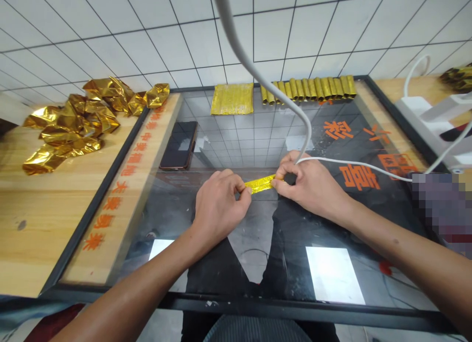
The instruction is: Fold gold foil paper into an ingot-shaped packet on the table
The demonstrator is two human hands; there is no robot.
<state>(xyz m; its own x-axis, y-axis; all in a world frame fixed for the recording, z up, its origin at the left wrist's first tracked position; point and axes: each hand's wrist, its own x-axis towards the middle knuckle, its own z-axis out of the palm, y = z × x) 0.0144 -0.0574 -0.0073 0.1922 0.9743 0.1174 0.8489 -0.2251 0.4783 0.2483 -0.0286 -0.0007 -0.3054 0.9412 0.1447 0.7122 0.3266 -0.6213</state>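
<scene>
A narrow folded strip of gold foil paper [261, 184] stretches between my two hands, just over the glass tabletop [236, 150]. My left hand [221, 199] pinches its left end between thumb and fingers. At the other end, my right hand [308, 182] grips the strip the same way, the white cable passing by its fingers. Beyond the hands lies a flat stack of gold foil sheets [232, 99]. To the right of that stack, several gold paper rolls [309, 89] stand in a row along the back frame.
Shiny folded gold foil pieces [77, 121] are heaped on the wooden surface at left. A dark phone [179, 145] lies on the glass. A white cable [254, 71] hangs across the middle. At right stands a white power strip [424, 116]; a tiled wall [199, 42] closes the back.
</scene>
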